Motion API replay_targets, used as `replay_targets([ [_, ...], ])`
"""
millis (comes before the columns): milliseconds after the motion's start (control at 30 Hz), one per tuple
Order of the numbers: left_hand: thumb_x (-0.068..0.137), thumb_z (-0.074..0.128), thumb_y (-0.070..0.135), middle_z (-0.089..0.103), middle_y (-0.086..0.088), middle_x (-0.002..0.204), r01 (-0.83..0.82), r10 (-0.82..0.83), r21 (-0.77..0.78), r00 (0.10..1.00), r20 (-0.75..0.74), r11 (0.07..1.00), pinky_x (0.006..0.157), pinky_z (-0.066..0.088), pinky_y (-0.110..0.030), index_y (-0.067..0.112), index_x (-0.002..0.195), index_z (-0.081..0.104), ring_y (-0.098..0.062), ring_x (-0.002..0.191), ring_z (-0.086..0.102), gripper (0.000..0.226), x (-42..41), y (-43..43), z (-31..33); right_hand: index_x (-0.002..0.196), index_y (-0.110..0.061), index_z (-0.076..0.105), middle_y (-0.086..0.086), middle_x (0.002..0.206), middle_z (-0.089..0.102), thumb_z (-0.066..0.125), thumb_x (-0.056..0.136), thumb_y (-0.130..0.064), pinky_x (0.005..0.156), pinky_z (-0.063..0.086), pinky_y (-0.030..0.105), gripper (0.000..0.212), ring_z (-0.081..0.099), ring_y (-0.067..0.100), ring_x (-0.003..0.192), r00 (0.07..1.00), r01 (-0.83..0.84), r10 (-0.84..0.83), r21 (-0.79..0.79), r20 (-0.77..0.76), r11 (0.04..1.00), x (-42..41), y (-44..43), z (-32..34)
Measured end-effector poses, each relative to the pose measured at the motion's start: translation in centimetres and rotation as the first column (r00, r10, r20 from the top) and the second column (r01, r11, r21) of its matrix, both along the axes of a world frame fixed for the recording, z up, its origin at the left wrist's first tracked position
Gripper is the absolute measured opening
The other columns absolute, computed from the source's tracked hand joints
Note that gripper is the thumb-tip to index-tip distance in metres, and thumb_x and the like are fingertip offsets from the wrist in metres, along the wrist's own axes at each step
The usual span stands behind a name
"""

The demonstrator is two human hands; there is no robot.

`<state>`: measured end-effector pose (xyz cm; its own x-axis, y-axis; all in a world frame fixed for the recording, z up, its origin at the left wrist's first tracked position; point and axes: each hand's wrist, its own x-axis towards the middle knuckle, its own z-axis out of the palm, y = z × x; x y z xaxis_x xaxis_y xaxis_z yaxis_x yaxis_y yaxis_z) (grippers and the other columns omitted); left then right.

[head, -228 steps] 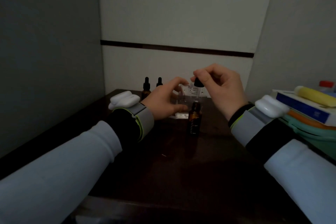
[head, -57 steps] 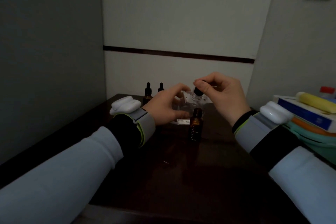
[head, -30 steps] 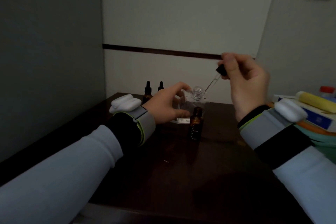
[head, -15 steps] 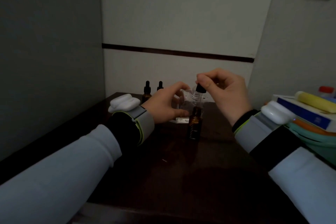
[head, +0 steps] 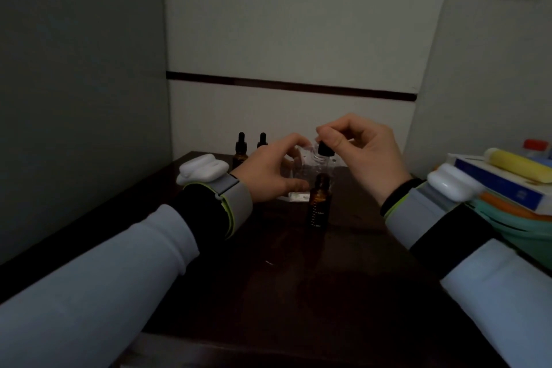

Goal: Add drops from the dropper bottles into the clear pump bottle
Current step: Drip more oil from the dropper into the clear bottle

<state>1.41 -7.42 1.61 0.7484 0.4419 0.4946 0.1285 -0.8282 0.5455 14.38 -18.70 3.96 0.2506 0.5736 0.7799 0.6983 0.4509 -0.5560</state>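
Dropper (head: 325, 150) pinched over pump bottle (head: 304, 169), amber bottle (head: 318, 203) just beside

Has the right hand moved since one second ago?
Yes. The right hand has come down and left: it was level with the wall stripe, and now holds the dropper over the clear bottle, well below it.
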Motion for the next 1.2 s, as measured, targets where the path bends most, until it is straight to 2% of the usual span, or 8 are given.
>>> replay_targets([
  [133,0.075,0.077,0.02,0.058,-0.002,0.113,0.003,-0.003,0.002,1.0,0.005,1.0,0.087,0.053,-0.045,0.029,0.121,0.045,-0.018,0.1,0.061,0.057,0.0,0.1,0.0,0.076,-0.025,0.066,0.001,0.076,0.07,0.067,0.085,-0.019,0.077,0.052,0.041,0.011,0.063,0.012,0.072,1.0,-0.009,0.009,-0.022,0.006,1.0,0.2,-0.1,0.2],
  [333,0.075,0.078,0.021,0.058,-0.001,0.114,0.004,-0.004,0.013,1.0,0.01,1.0,0.087,0.053,-0.045,0.029,0.12,0.045,-0.017,0.098,0.062,0.057,0.1,0.2,-0.1,0.081,-0.019,0.069,0.009,0.084,0.071,0.067,0.085,-0.022,0.085,0.053,0.045,0.005,0.066,0.029,0.085,0.998,-0.044,0.042,-0.05,-0.038,0.998,0.1,-0.3,0.2],
  [500,0.075,0.078,0.022,0.057,-0.001,0.115,-0.003,0.003,0.02,1.0,0.001,1.0,0.087,0.052,-0.045,0.03,0.12,0.045,-0.018,0.1,0.062,0.056,0.1,0.2,-0.1,0.076,-0.02,0.067,0.009,0.08,0.07,0.067,0.085,-0.02,0.082,0.053,0.044,0.01,0.065,0.029,0.081,0.999,-0.042,0.041,-0.05,-0.009,0.998,0.1,-0.3,0.3],
  [600,0.075,0.078,0.021,0.057,-0.002,0.114,0.0,0.0,0.018,1.0,0.001,1.0,0.087,0.052,-0.045,0.028,0.121,0.045,-0.019,0.099,0.062,0.057,0.1,0.1,-0.1,0.078,-0.023,0.067,-0.003,0.076,0.07,0.065,0.086,-0.02,0.081,0.053,0.036,0.009,0.066,0.017,0.077,0.999,-0.048,0.048,-0.03,-0.01,0.998,0.0,-0.5,0.5],
  [800,0.077,0.076,0.019,0.055,-0.001,0.114,0.003,-0.003,0.022,1.0,-0.013,1.0,0.088,0.052,-0.044,0.026,0.123,0.045,-0.018,0.101,0.06,0.056,-0.1,-0.1,0.1,0.082,-0.024,0.064,-0.01,0.077,0.067,0.06,0.091,-0.017,0.066,0.046,0.014,0.012,0.062,-0.003,0.071,0.983,0.041,0.01,0.275,-0.182,0.961,-0.2,-1.0,1.4],
  [933,0.076,0.077,0.019,0.055,-0.001,0.115,0.011,-0.01,0.015,1.0,-0.006,1.0,0.088,0.053,-0.045,0.03,0.121,0.045,-0.018,0.104,0.059,0.056,0.0,-0.1,0.1,0.087,-0.025,0.063,-0.014,0.076,0.069,0.059,0.092,-0.021,0.06,0.044,0.014,0.008,0.062,-0.002,0.072,0.955,0.081,0.038,0.383,-0.293,0.92,0.3,-1.0,1.7],
  [1033,0.075,0.077,0.019,0.056,-0.001,0.114,0.007,-0.007,0.02,1.0,-0.005,1.0,0.086,0.053,-0.045,0.031,0.12,0.045,-0.018,0.103,0.059,0.056,0.0,0.0,0.0,0.086,-0.028,0.064,-0.016,0.073,0.069,0.062,0.09,-0.019,0.062,0.045,0.014,0.01,0.062,-0.003,0.071,0.979,0.02,0.047,0.326,-0.197,0.945,0.1,-0.7,1.2],
  [1200,0.076,0.077,0.021,0.055,-0.002,0.117,-0.002,0.003,0.025,1.0,-0.008,1.0,0.088,0.052,-0.046,0.029,0.123,0.044,-0.019,0.103,0.059,0.058,0.0,-0.1,0.0,0.08,-0.03,0.066,-0.014,0.077,0.063,0.069,0.083,-0.021,0.062,0.04,0.008,0.01,0.055,-0.008,0.067,0.998,0.061,-0.061,0.035,0.004,0.998,-0.1,-0.1,0.2],
])
